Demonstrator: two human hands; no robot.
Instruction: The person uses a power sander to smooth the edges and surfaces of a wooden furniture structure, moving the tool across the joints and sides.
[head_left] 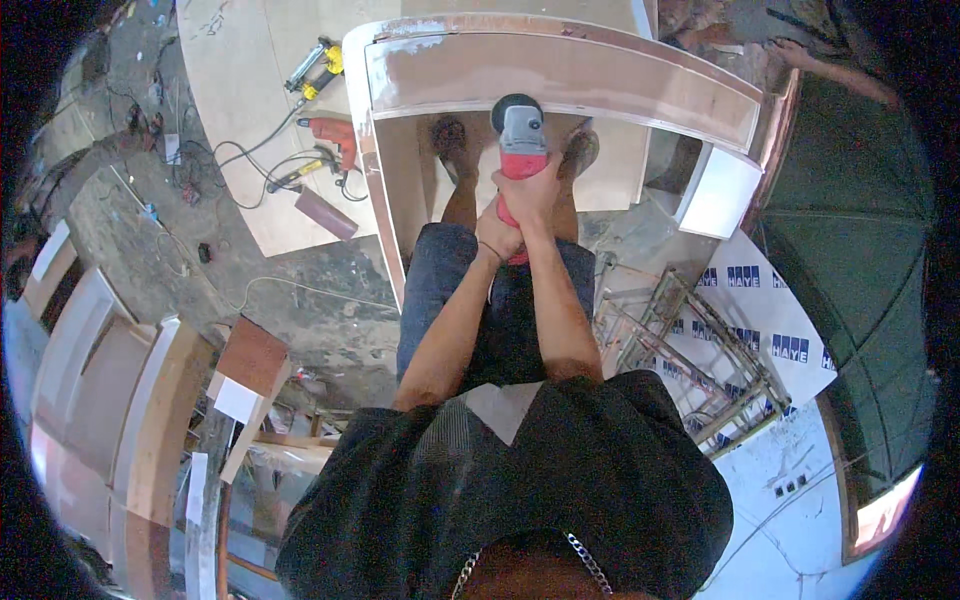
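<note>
Both my hands are wrapped round a red and grey angle grinder (522,135) with a dark round disc at its far end. My right hand (532,190) grips the body just behind the grey head. Closer to my body, my left hand (497,230) closes round the rear of the tool; its fingertips are partly hidden. The disc is at the lower edge of a curved wooden panel (560,75), which has white patches at its left end. Whether the disc touches the panel, I cannot tell.
An orange drill (333,138), a yellow and black power tool (322,75), cables and a brown block (326,214) lie left on a plywood sheet (225,60). A metal frame (690,360) stands right. Curved wooden pieces (140,430) lean at lower left. My feet are under the panel.
</note>
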